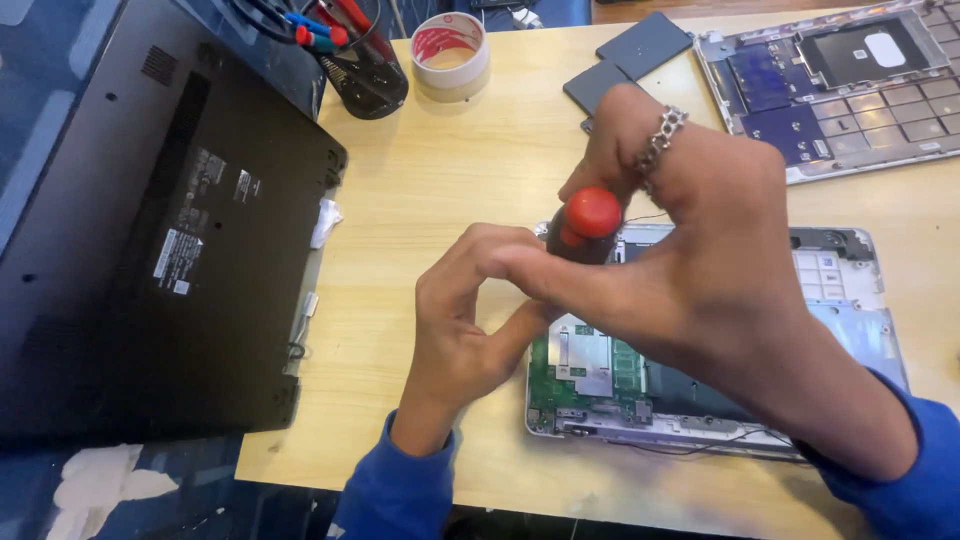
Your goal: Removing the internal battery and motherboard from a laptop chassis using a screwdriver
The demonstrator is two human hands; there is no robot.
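Right hand [700, 230] is wrapped around a screwdriver [588, 225] with a red cap, holding it upright over the top left corner of an opened laptop [850, 290] with its green board showing. Left hand [470, 310] is curled, fingertips pinching the screwdriver's dark handle just below the cap. Off to the left sits a black laptop bottom cover [150, 230], and a roll of tape [450, 52] is near the table's [440, 180] far edge.
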